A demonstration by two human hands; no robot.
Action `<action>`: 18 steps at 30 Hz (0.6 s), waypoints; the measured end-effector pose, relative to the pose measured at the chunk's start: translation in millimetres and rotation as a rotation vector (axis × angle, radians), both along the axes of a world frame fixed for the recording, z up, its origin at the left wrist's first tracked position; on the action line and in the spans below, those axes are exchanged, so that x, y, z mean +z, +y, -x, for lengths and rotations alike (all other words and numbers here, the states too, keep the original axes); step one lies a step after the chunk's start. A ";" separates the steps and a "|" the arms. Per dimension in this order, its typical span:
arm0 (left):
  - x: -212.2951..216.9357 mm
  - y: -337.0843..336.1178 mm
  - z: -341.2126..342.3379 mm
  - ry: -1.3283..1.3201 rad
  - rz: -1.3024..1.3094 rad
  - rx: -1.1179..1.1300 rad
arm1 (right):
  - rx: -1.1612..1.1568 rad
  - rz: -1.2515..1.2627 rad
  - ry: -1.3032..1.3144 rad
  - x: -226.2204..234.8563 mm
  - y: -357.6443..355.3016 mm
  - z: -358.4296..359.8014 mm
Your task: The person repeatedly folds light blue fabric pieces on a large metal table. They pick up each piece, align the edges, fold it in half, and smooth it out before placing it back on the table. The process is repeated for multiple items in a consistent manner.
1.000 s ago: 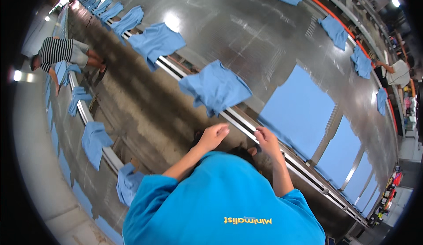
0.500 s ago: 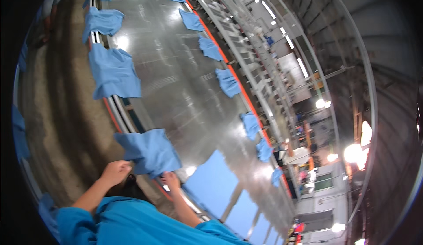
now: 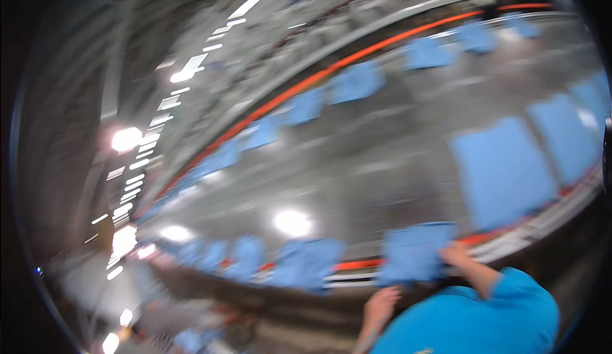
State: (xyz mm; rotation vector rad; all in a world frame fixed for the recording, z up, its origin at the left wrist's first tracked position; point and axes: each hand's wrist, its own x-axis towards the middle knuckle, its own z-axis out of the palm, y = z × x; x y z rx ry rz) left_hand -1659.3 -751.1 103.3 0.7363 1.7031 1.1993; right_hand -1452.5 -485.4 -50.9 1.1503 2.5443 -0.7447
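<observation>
A light blue cloth piece [image 3: 417, 252] lies over the near edge of a long grey metal table [image 3: 408, 156], part of it hanging past the orange strip and the rail. At its lower left corner is my left hand [image 3: 381, 304], fingers curled together on the hem. My right hand [image 3: 456, 253] grips the same cloth by its right side, just above the rail. Both hands are somewhat smeared by motion, and the fingertips are partly hidden. To the right, a larger blue cloth panel [image 3: 503, 172] is spread flat on the metal.
More blue cloths hang along the near edge, such as a crumpled cloth [image 3: 306, 263] left of mine. Others line the far edge beside an orange strip [image 3: 344, 61]. Flat panels [image 3: 567, 134] continue rightward. A metal rail [image 3: 529, 233] runs along the near side.
My view has swung and tilted strongly, so the table now runs across the picture. Both hands stay at the same cloth on the table's edge.
</observation>
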 end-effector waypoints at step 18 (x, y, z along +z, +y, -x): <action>-42.1 48.5 93.8 -0.101 -0.191 -0.124 | -0.866 0.217 0.727 17.2 8.1 -25.2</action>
